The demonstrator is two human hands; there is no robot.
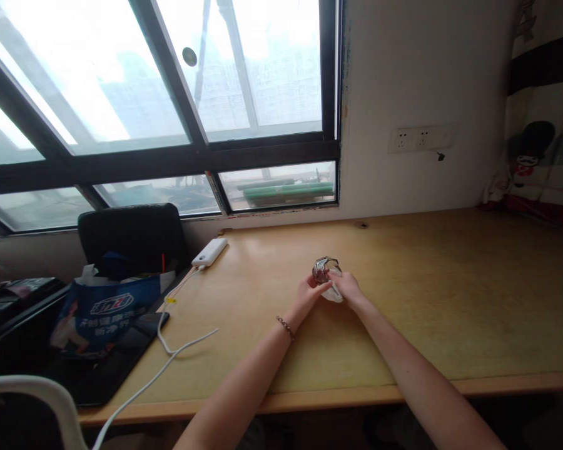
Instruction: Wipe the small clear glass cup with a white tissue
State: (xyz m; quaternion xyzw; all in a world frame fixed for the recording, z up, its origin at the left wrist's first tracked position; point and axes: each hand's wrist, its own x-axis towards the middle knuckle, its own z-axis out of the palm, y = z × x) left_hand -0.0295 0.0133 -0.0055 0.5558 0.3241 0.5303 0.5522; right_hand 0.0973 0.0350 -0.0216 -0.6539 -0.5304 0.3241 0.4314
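Observation:
Over the middle of the table, both hands meet at a small, shiny, rounded object point(319, 267), silvery with dark brown reflections; its exact kind cannot be made out. My left hand point(308, 291), with a beaded bracelet on its wrist, is closed around the object's left and lower side. From the right, my right hand point(348, 289) has its fingers pressed to the object's near side. A crumpled white piece point(333, 294), like tissue or thin cloth, hangs below the right fingers and appears pinched in them. The fingers partly hide both things.
A wooden table point(450, 300) spreads around my hands. On its left lie a white power bank point(210, 252), a white cable point(173, 353) and a dark flat panel point(126, 362). A blue bag point(107, 319) and black chair point(131, 231) stand left. Wall sockets point(422, 138) are behind.

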